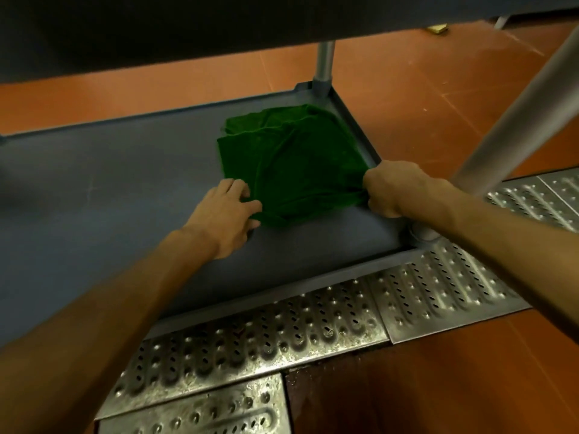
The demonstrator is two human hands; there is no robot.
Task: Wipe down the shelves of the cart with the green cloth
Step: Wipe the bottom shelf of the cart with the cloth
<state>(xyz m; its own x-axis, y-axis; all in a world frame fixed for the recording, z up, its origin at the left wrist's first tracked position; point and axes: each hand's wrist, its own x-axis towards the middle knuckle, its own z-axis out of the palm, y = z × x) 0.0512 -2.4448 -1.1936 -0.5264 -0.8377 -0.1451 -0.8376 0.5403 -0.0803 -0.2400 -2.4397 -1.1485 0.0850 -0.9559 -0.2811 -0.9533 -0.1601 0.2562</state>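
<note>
The green cloth (293, 161) lies rumpled and partly folded on the cart's grey bottom shelf (109, 183), in its far right corner. My left hand (224, 211) grips the cloth's near left edge, fingers curled into the fabric. The cloth's near right corner is bunched in the fist of my right hand (396, 187), close to the shelf's right rim. Both forearms reach in from below.
The dark underside of an upper shelf (219, 23) hangs overhead. Metal cart posts stand at the far right corner (324, 62) and near right corner (513, 120). Perforated steel drain grates (282, 336) run along the orange tiled floor (470, 371) in front.
</note>
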